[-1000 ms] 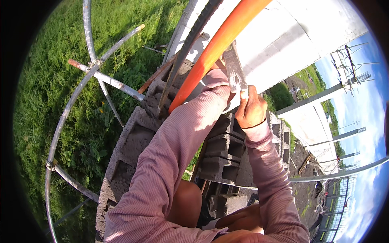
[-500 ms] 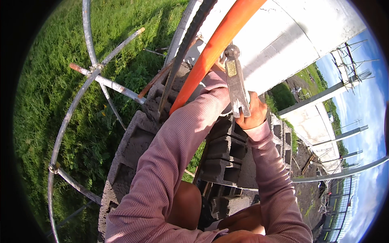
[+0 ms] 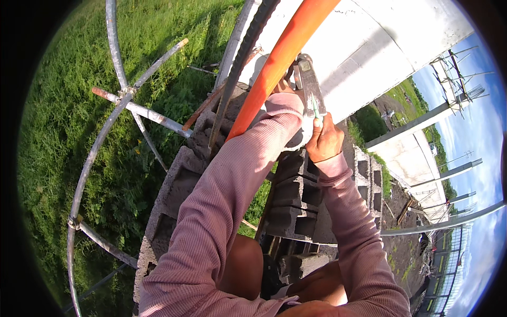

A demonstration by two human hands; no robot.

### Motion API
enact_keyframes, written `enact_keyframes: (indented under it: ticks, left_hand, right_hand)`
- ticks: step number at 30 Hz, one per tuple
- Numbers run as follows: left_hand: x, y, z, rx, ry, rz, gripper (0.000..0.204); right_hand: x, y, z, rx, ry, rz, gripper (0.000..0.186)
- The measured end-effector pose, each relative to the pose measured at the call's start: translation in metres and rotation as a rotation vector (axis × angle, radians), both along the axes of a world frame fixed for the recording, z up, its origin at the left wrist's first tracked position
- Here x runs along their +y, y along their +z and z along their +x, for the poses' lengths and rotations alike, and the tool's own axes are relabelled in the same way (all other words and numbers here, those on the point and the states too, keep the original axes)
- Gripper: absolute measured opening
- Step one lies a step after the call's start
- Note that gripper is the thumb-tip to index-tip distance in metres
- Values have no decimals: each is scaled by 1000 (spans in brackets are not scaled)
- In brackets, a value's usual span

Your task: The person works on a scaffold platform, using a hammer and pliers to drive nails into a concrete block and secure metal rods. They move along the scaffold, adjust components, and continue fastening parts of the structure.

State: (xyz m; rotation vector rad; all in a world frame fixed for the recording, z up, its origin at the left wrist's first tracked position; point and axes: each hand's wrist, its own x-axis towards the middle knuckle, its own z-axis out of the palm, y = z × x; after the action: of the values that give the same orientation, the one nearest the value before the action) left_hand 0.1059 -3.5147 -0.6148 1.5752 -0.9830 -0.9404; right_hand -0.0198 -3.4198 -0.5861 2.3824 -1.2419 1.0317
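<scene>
My right hand (image 3: 326, 140) is closed around the handle of a claw hammer. Its worn grey metal head (image 3: 311, 84) is up close to the white wall, with the claw end toward me. Beyond it, my left hand (image 3: 284, 86) is against the wall area, its fingers bent. The hammer head and an orange pipe (image 3: 282, 58) partly cover that hand, so whatever it grips is hidden. The pipe slants past my left wrist, and a dark ribbed steel bar (image 3: 238, 68) rises alongside it.
A white wall (image 3: 364, 53) stands ahead. Hollow concrete blocks (image 3: 288, 219) are stacked below my arms, and a block wall (image 3: 166, 211) runs along my left. Metal scaffold pipes (image 3: 87, 158) cross at left above tall grass (image 3: 58, 132). Another curved pipe (image 3: 449, 227) spans the right.
The hammer head has tipped and moved slightly up toward the wall, and my right hand has risen with it. My left hand stays near the same spot.
</scene>
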Motion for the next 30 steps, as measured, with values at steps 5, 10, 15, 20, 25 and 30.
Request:
enact_keyframes:
  ticks: [5, 10, 15, 20, 25, 30]
  left_hand:
    - [0, -4, -2, -89, 13, -28, 31]
    - [-10, -1, 1, -120, -1, -29, 32]
    - [-6, -9, -3, -115, -26, 7, 33]
    - [-9, -11, -6, -136, -13, -1, 34]
    - [-13, -11, -4, -167, -33, 6, 34]
    - [-20, -9, -3, -185, -20, -1, 35]
  right_hand:
    - [24, 8, -8, 60, 289, -75, 24]
    - [14, 16, 6, 77, 232, -102, 20]
    - [26, 14, 6, -36, 14, 82, 22]
    - [12, 13, 0, -40, 261, -64, 21]
    - [17, 9, 6, -15, 21, 127, 22]
    - [17, 19, 1, 66, 359, -229, 32]
